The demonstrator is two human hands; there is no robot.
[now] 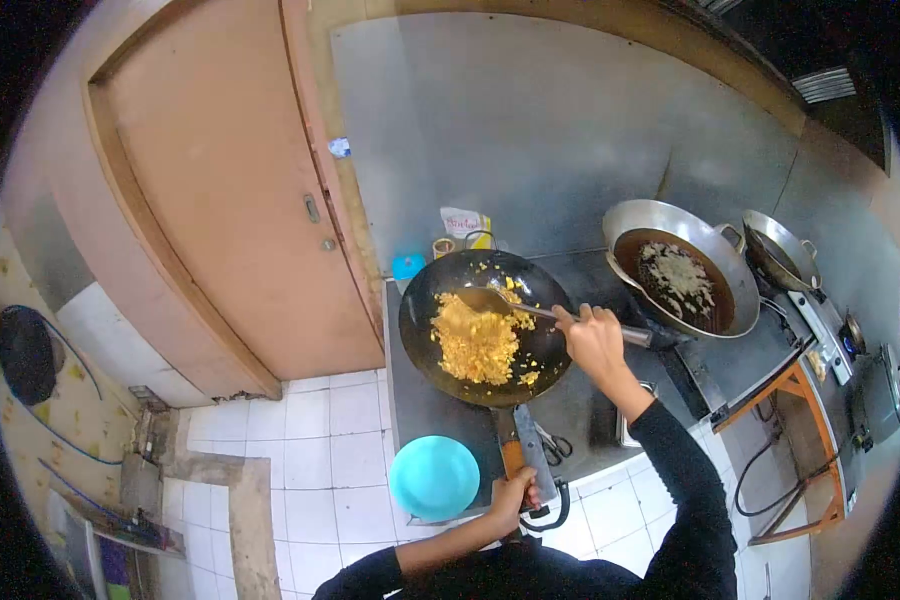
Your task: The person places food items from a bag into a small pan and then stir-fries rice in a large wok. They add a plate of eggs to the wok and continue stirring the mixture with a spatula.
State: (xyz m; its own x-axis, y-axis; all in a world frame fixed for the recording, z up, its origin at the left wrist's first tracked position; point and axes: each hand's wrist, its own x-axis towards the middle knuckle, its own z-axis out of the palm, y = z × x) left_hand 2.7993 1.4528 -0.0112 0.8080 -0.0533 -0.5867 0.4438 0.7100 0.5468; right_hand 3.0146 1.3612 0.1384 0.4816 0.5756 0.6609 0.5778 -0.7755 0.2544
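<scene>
A black wok [420, 350] holds a heap of yellow-orange fried food [475, 345] with small bits scattered up its sides. My left hand [513, 500] is wrapped round the wok's handle [523, 452], below the pan. Higher up, my right hand [592, 338] grips the long handle of a metal spatula [620, 333]. The spatula's blade lies in the upper part of the food. Left of the wok handle, a turquoise plate [434, 478] rests near the counter's front edge.
A large pan [660, 213] of dark oil with pale food stands at the right, with a smaller pan [770, 230] beyond. Scissors [555, 445] lie right of the wok handle. A blue-lidded container [408, 266] and packet [465, 222] stand behind the wok.
</scene>
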